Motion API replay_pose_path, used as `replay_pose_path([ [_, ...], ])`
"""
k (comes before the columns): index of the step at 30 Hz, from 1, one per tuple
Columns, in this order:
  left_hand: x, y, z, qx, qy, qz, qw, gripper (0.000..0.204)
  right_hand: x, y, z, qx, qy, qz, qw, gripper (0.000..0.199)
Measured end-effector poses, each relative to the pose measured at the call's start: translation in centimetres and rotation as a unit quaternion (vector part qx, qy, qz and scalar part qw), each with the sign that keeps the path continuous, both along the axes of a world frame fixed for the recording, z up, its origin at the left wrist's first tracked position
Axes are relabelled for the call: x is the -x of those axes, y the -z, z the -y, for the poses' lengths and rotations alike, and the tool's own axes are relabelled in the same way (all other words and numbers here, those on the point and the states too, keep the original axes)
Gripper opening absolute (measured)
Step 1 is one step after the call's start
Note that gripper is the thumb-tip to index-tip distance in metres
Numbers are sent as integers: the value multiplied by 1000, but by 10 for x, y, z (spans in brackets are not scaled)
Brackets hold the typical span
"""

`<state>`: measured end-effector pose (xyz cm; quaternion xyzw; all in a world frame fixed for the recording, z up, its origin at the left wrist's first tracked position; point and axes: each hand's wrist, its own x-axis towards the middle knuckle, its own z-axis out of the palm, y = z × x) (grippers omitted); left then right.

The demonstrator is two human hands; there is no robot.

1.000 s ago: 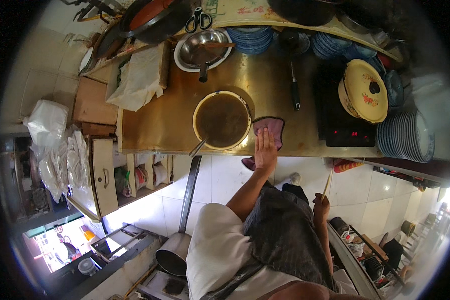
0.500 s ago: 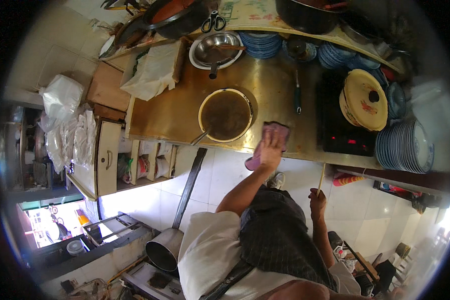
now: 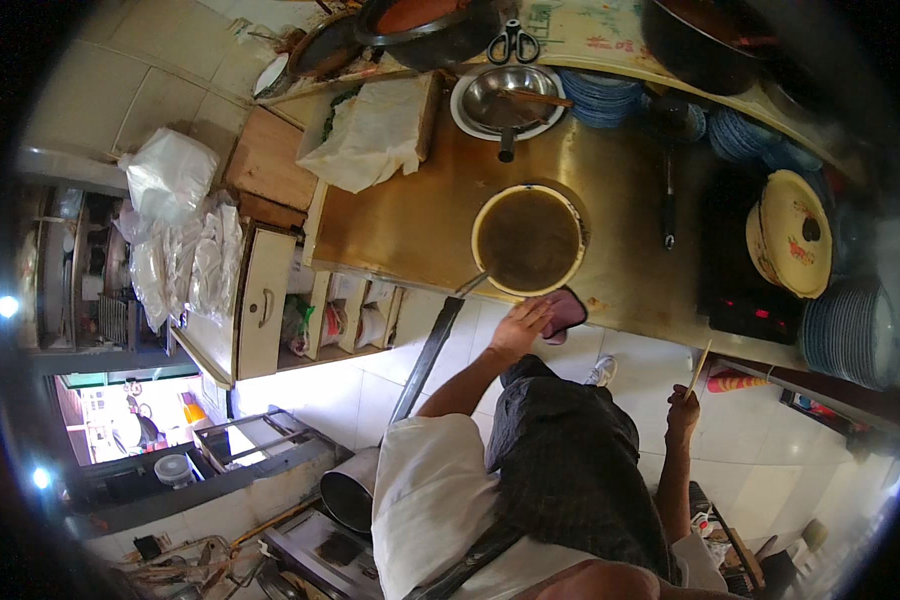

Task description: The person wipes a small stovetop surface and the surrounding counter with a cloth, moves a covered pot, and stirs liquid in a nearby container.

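My left hand (image 3: 523,326) is at the counter's front edge, just below a pot of brown liquid (image 3: 528,243). Its fingers lie over a folded purple cloth (image 3: 567,314), pressing and holding it; the thumb is hard to make out. A handle leans out of the liquid over the pot's lower left rim. Off to the right, in front of the counter, my right hand (image 3: 683,408) is closed around a thin wooden stick (image 3: 701,367) that points upward, perhaps chopsticks.
Farther back on the metal counter (image 3: 390,235) are a steel bowl (image 3: 500,97), a paper-covered box (image 3: 375,130) and stacked blue plates (image 3: 600,97). To the right stand a lidded yellow pot (image 3: 798,240) on a dark cooker and a plate stack (image 3: 850,335). A long-handled pan (image 3: 350,490) is behind my left side.
My left hand has moved the cloth leftward along the counter edge, from right of the pot to just below it. The whole view has shifted; my right hand still grips the stick.
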<state>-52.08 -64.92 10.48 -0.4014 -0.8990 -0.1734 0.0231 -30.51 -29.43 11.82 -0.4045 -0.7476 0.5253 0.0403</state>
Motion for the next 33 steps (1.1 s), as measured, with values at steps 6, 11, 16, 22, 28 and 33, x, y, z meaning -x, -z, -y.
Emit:
replay_pose_path([
  [6, 62, -8, 162, 83, -96, 62, 990, 44, 57, -10, 76, 38, 37, 56, 997, 19],
  [11, 147, -25, 170, 112, -141, 3, 984, 48, 81, -17, 173, 35, 36, 58, 997, 22],
  [16, 235, -25, 94, 37, -123, -42, 991, 52, 83, -48, 233, 15, 111, 123, 986, 21],
  [22, 338, -4, 23, 103, 110, -152, 977, 52, 1, -15, 254, 27, 232, 20, 972, 16],
  [28, 350, -3, -5, -118, 260, 128, 950, 53, 1, -12, 285, 39, 261, 63, 962, 17],
  [33, 330, -11, 30, 15, 242, 17, 970, 48, 8, -14, 286, 40, 271, 111, 956, 16],
])
